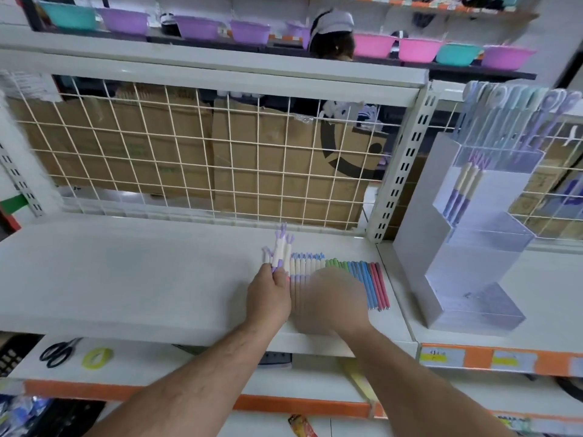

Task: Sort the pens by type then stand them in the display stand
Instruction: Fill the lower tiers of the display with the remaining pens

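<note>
The left hand (269,294) grips cream-and-purple pens (279,252) by their lower barrels; they look light, stiff, slippery. The right hand (331,299), blurred, covers the pen row (367,279) beside it; its grip cannot be told

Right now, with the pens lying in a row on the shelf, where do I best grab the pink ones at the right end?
Take the pink pens by their near ends, coming from the right and front. They lie flat, tight against the blue pens on their left, while the shelf on their right is bare, so there is probably room to get under them.
</note>
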{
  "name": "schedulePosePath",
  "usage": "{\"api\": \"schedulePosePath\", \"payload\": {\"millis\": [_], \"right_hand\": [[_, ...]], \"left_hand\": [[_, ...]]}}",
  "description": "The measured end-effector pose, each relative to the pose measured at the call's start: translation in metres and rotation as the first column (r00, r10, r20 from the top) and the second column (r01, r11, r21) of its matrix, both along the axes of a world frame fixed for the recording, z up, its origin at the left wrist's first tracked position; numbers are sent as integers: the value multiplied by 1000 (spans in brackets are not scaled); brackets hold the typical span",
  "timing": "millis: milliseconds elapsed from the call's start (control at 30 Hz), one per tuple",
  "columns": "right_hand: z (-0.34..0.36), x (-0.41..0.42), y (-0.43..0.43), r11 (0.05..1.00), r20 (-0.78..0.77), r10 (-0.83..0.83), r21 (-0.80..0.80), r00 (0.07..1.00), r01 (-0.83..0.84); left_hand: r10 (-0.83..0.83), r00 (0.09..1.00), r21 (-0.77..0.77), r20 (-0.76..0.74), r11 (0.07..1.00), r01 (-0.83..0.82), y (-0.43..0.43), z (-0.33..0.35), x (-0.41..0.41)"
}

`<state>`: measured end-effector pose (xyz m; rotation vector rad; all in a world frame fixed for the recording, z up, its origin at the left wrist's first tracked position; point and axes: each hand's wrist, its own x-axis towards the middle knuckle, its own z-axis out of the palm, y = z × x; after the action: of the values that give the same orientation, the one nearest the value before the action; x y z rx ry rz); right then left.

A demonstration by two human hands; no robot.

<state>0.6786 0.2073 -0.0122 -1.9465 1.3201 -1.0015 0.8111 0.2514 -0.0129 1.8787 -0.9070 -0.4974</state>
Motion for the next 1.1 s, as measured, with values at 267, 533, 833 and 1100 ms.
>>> {"api": "schedulePosePath", "payload": {"millis": [267,533,833,1100], "right_hand": [[53,-34,6,972,233,-14,230,972,-41],[76,-95,-7,974,210,-117,215,971,71],[98,-181,-44,988,261,-48,157,964,7],[115,-250,-97,988,192,68,124,979,-93]], "left_hand": [[-245,944,-78,-222,969,233,-8,21,-65],[-446,859,-107,-253,895,433,-19,47,-118],[-509,795,-261,-331,859,441,-60,57,-200],[-407,811,-309,-420,905,294,-100,49,-265]]}}
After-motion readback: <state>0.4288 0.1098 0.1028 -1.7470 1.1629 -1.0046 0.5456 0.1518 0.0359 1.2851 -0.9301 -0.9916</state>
